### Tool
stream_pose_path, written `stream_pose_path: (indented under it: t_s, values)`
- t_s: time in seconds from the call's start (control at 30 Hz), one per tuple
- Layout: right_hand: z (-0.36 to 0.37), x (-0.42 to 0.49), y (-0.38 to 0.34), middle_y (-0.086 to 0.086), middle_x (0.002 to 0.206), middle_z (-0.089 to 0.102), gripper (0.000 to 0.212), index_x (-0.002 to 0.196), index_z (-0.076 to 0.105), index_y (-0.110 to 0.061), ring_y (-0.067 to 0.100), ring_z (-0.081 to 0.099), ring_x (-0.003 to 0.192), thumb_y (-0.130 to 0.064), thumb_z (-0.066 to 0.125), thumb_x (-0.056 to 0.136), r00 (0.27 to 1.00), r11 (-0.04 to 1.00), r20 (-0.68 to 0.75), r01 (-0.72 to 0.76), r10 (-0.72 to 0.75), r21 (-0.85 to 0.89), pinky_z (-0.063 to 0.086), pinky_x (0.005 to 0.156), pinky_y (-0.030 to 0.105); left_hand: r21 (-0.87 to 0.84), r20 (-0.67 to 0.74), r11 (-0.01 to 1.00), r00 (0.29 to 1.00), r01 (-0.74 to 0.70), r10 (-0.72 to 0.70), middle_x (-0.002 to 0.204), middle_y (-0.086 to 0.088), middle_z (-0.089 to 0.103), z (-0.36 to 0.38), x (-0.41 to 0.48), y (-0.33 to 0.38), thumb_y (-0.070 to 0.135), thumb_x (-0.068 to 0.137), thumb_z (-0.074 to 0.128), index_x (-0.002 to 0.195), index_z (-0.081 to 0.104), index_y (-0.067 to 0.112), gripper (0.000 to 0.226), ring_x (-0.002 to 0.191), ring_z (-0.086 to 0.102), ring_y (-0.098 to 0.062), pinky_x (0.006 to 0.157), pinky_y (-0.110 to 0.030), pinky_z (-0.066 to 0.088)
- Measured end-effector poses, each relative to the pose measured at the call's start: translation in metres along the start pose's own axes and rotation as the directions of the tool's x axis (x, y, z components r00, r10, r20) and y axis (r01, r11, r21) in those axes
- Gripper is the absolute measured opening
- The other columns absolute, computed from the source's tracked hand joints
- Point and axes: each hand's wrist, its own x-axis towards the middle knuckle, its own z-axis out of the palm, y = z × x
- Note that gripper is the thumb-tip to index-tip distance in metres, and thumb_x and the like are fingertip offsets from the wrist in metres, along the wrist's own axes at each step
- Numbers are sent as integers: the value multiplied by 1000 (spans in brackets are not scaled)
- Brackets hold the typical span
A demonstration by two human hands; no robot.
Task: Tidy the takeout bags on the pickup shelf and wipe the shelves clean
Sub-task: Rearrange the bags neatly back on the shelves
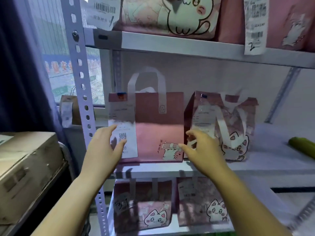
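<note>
As the bag (pixel 153 126) stands upright, left hand (pixel 104 150), right hand (pixel 202 150) flank it, grips wide.

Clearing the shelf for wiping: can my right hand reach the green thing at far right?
Probably yes: the right hand is by the smaller bag, and open shelf leads past it to the green thing.

High at the right, the right receipt (pixel 254 26) carries a barcode and, at its foot, a large handwritten "2". High at the left, the left receipt (pixel 102 12) shows a barcode, a blurred line of Chinese print and a pen stroke like "1". The slip (pixel 123 116) on the left pink bag (pixel 158 126) has a QR code; its small print cannot be read. The lower bag (pixel 141 205) bears a scrawl starting with "3". The banner (pixel 56 67) at the left shows red Chinese characters, too blurred to read
</note>
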Motion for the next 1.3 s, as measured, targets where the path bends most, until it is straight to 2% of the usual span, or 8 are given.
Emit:
stream_pose_path:
  t_s: [0.17, 0.3, 0.4, 0.53, 0.73, 0.9, 1.17, 1.3]
  values:
    - [20, 16, 19, -10, 102, 55, 66, 140, 36, -23, 15, 56, 93, -44, 62, 83, 990, 993, 86, -112, 109, 36, 51, 78, 36, 63, 0, 995, 997, 76, -76, 147, -9, 36, 21, 2, -7, 28, 90, 57, 146, 23, 11, 67, 135, 32, -22, 105, -39, 33]
    - [32, 31, 26, -6, 100, 56, 65, 139, 36, -22, 18, 57, 90, -43, 62, 84, 986, 991, 111, -130, 126, 31, 50, 77, 38, 35, -19, 992, 993, 121, -120, 132, -8, 48, 31, 4, -10, 23, 91, 56, 141, 28, 15, 58, 122, 44, -25, 86, -33, 40]
    - [38, 36, 30, -4, 89, 55, 36, 117, 55, -24, 17, 54, 78, -40, 60, 85, 994, 998, 78, -70, 70, 4, 50, 68, 36, 91, -28, 980, 984, 177, -175, 124, -14, 51, 38, 4, -15, 20, 92, 53, 139, 31, 6, 54, 112, 48, -31, 75, -33, 39]
    - [44, 39, 35, -4, 80, 52, 16, 101, 59, -21, 13, 49, 68, -28, 61, 87, 998, 996, 35, -54, 51, 70, 39, 60, 27, 125, -42, 980, 988, 152, -147, 103, -7, 53, 39, 4, -15, 11, 91, 50, 126, 41, 8, 37, 94, 47, -23, 65, -32, 37]
    - [41, 30, 36, 0, 78, 53, 14, 99, 60, -15, 17, 50, 71, -20, 62, 86, 996, 981, -37, -76, 84, 178, 43, 67, 30, 125, -159, 988, 985, 85, -65, 98, 2, 58, 26, -12, -6, 9, 86, 60, 123, 49, 17, 39, 86, 47, -13, 68, -28, 34]
    - [28, 13, 25, 2, 79, 54, 15, 98, 62, -16, 18, 51, 72, -19, 65, 84, 992, 962, -72, -84, 107, 261, 45, 68, 31, 42, -207, 996, 976, 74, -64, 107, 1, 64, 0, -28, -3, 12, 82, 67, 127, 53, 19, 48, 95, 59, -18, 82, -30, 44]
    - [0, -36, 9, 0, 79, 54, 18, 94, 57, -27, 12, 53, 69, -18, 68, 83, 986, 923, -131, -46, 103, 383, 44, 63, 22, -103, -243, 995, 970, -11, -15, 102, 17, 61, -38, -66, 9, 11, 76, 71, 118, 59, 26, 46, 82, 58, 11, 73, 1, 39]
    - [-16, -60, 6, 2, 78, 56, 17, 92, 59, -26, 18, 55, 72, -17, 68, 82, 989, 910, -126, -13, 71, 414, 48, 67, 29, -146, -251, 989, 968, -22, -16, 101, 14, 65, -51, -87, 16, 8, 74, 74, 118, 60, 25, 50, 84, 62, 4, 72, 5, 37]
